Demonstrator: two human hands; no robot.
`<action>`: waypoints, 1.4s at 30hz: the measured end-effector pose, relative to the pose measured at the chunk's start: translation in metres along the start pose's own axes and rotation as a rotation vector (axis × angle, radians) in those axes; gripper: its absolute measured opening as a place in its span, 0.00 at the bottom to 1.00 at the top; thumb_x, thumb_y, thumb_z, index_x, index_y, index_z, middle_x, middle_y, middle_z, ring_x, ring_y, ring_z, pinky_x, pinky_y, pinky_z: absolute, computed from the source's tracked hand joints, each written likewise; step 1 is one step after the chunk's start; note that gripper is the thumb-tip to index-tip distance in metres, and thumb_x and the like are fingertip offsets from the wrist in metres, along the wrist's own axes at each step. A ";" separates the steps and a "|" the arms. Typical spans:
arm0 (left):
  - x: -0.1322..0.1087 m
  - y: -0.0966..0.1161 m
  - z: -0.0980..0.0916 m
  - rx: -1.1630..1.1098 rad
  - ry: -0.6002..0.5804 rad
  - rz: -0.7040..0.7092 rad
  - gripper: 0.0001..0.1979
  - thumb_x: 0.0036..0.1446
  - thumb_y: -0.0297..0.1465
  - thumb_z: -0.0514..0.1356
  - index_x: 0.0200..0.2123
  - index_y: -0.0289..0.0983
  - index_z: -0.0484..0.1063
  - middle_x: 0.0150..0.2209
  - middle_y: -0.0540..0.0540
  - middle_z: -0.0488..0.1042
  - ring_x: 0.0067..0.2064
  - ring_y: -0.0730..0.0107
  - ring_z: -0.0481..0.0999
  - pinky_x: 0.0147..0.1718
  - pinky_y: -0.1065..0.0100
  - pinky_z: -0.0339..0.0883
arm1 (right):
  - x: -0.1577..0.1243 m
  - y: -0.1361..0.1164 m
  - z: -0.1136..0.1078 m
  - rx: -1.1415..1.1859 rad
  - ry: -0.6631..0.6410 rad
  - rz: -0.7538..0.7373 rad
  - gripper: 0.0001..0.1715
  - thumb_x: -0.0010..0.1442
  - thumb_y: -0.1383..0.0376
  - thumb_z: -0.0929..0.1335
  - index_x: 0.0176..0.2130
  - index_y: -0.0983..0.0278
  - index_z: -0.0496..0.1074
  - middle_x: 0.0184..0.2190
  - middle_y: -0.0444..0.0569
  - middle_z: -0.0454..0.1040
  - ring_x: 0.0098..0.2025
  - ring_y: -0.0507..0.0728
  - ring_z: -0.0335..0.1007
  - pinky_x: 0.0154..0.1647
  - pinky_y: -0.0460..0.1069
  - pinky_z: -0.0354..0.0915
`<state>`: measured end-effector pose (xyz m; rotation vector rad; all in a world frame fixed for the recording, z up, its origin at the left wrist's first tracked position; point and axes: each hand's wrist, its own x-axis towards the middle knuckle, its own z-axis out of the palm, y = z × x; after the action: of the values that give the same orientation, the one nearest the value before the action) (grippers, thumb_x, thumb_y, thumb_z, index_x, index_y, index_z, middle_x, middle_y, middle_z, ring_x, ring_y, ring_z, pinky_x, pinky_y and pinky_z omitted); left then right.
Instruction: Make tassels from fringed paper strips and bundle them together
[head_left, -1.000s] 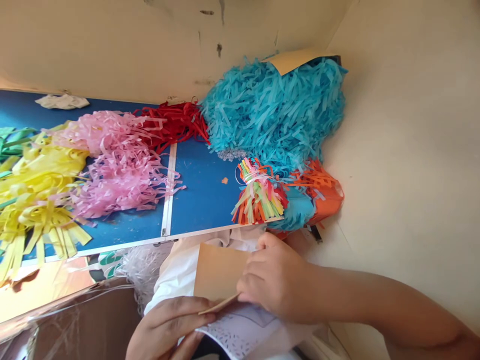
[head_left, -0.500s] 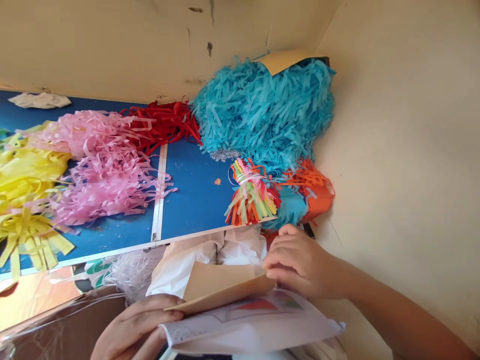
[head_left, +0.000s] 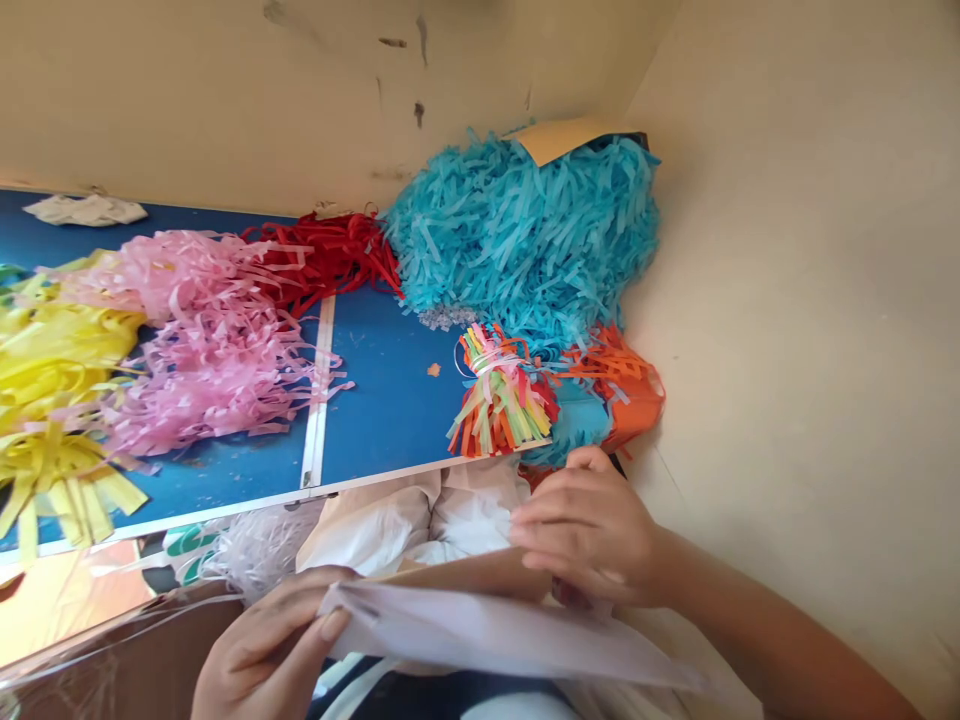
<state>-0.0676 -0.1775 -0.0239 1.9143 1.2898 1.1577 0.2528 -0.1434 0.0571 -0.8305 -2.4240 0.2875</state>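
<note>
**Two hands hold a sheet of paper below a bench of shredded paper**

At the bottom centre of the frame, the left hand (head_left: 262, 650) pinches the left corner of a white sheet of paper (head_left: 495, 635) between thumb and fingers. The sheet is seen almost edge-on and runs across the lower middle of the frame toward the lower right. The right hand (head_left: 589, 530), reaching in from the lower right, is closed with bent fingers over the far edge of a tan card (head_left: 465, 575) that lies just behind the white sheet and touches it (only a thin strip of the card shows).

Behind the hands sits crumpled white plastic (head_left: 420, 525).

Above them, a blue bench (head_left: 390, 390) slants across the middle of the frame. On it, from left to right: a yellow pile of paper strips (head_left: 52, 370) at the left edge, a pink pile (head_left: 210, 340) beside it, red strips (head_left: 330, 255) at the back, and a large turquoise heap (head_left: 525, 235) in the upper centre, with a tan card corner poking from its top. A small multicoloured tied bundle (head_left: 499, 390) rests at the bench's near edge, just above the right hand. Orange strips (head_left: 626, 380) lie to its right, against the cream wall (head_left: 810, 300).
</note>
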 end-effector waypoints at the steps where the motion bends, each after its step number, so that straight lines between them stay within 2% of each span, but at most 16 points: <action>1: 0.005 0.006 0.000 -0.034 -0.028 0.035 0.06 0.60 0.34 0.61 0.31 0.43 0.79 0.32 0.52 0.82 0.31 0.70 0.82 0.32 0.77 0.77 | 0.004 0.000 0.000 0.001 -0.019 0.027 0.10 0.70 0.62 0.65 0.46 0.63 0.73 0.41 0.50 0.81 0.41 0.55 0.75 0.45 0.54 0.55; 2: 0.010 0.013 0.000 -0.063 -0.063 0.083 0.05 0.60 0.31 0.62 0.35 0.43 0.79 0.34 0.52 0.82 0.33 0.71 0.83 0.34 0.77 0.77 | 0.009 -0.001 0.000 0.002 -0.042 0.041 0.12 0.70 0.60 0.65 0.47 0.64 0.73 0.42 0.51 0.80 0.43 0.56 0.74 0.46 0.54 0.55; 5: 0.020 0.032 0.003 -0.107 -0.168 0.256 0.09 0.63 0.27 0.59 0.44 0.42 0.78 0.39 0.49 0.82 0.40 0.72 0.82 0.41 0.77 0.76 | 0.027 -0.007 0.007 0.046 -0.123 -0.028 0.14 0.70 0.57 0.65 0.47 0.64 0.73 0.41 0.50 0.80 0.42 0.55 0.74 0.46 0.54 0.55; 8: 0.022 0.042 0.007 -0.117 -0.190 0.345 0.11 0.65 0.26 0.56 0.48 0.40 0.76 0.42 0.45 0.82 0.42 0.72 0.82 0.42 0.76 0.75 | 0.042 -0.016 0.017 0.135 -0.172 -0.061 0.12 0.70 0.59 0.66 0.39 0.64 0.73 0.33 0.45 0.80 0.35 0.52 0.74 0.41 0.52 0.55; 11: 0.019 0.043 0.011 -0.171 -0.204 0.320 0.12 0.66 0.28 0.55 0.48 0.40 0.76 0.43 0.42 0.81 0.44 0.68 0.82 0.42 0.73 0.77 | 0.048 -0.023 0.020 0.195 -0.194 0.015 0.13 0.70 0.63 0.64 0.35 0.64 0.73 0.29 0.43 0.78 0.31 0.51 0.72 0.39 0.51 0.56; 15: 0.010 0.034 0.013 -0.196 -0.217 0.236 0.11 0.62 0.26 0.59 0.46 0.42 0.77 0.41 0.45 0.82 0.41 0.69 0.83 0.41 0.74 0.77 | 0.051 -0.025 0.016 0.256 -0.239 0.099 0.16 0.71 0.62 0.62 0.35 0.64 0.73 0.29 0.44 0.78 0.31 0.51 0.70 0.39 0.50 0.57; 19: 0.006 0.028 0.017 -0.195 -0.173 0.171 0.11 0.60 0.26 0.61 0.44 0.42 0.77 0.37 0.46 0.82 0.39 0.68 0.83 0.39 0.74 0.77 | 0.059 -0.025 0.016 0.284 -0.244 0.155 0.10 0.68 0.65 0.65 0.36 0.64 0.74 0.30 0.44 0.79 0.33 0.52 0.72 0.39 0.50 0.57; 24: 0.004 0.028 0.022 -0.235 -0.208 0.195 0.11 0.61 0.24 0.60 0.46 0.40 0.76 0.40 0.43 0.82 0.41 0.68 0.82 0.41 0.72 0.77 | 0.064 -0.027 0.023 0.259 -0.193 0.055 0.07 0.68 0.65 0.67 0.38 0.64 0.75 0.31 0.45 0.80 0.33 0.52 0.74 0.40 0.51 0.57; 29: 0.005 0.030 0.022 -0.288 -0.197 0.181 0.12 0.61 0.23 0.59 0.46 0.39 0.76 0.40 0.43 0.82 0.40 0.68 0.82 0.39 0.72 0.77 | 0.061 -0.027 0.027 0.220 -0.131 0.043 0.04 0.66 0.67 0.69 0.37 0.63 0.74 0.33 0.42 0.80 0.33 0.50 0.74 0.39 0.51 0.55; 31: 0.008 0.032 0.021 -0.293 -0.210 0.203 0.12 0.61 0.23 0.59 0.46 0.40 0.75 0.39 0.43 0.82 0.39 0.68 0.83 0.38 0.72 0.77 | 0.060 -0.028 0.027 0.210 -0.130 0.104 0.05 0.66 0.65 0.69 0.37 0.63 0.73 0.32 0.42 0.80 0.33 0.50 0.74 0.40 0.51 0.56; 34: 0.012 0.034 0.021 -0.291 -0.205 0.250 0.14 0.61 0.22 0.57 0.48 0.39 0.75 0.41 0.41 0.82 0.40 0.67 0.83 0.39 0.72 0.77 | 0.061 -0.029 0.027 0.258 -0.197 0.231 0.06 0.66 0.63 0.68 0.39 0.63 0.75 0.33 0.43 0.80 0.34 0.51 0.74 0.40 0.50 0.57; 38: 0.015 0.036 0.020 -0.264 -0.199 0.287 0.15 0.61 0.21 0.57 0.49 0.39 0.74 0.45 0.39 0.82 0.43 0.67 0.83 0.40 0.73 0.77 | 0.066 -0.029 0.026 0.417 -0.274 0.345 0.11 0.64 0.61 0.70 0.31 0.63 0.75 0.27 0.42 0.77 0.31 0.51 0.72 0.39 0.49 0.58; 42: 0.018 0.038 0.019 -0.246 -0.217 0.305 0.14 0.61 0.20 0.57 0.48 0.37 0.74 0.46 0.38 0.81 0.44 0.67 0.82 0.43 0.73 0.77 | 0.067 -0.029 0.027 0.418 -0.266 0.332 0.15 0.66 0.62 0.67 0.29 0.64 0.74 0.26 0.43 0.76 0.30 0.52 0.70 0.38 0.49 0.57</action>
<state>-0.0307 -0.1753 0.0043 2.0280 0.7225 1.1532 0.1796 -0.1251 0.0747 -1.0442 -2.3198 1.0505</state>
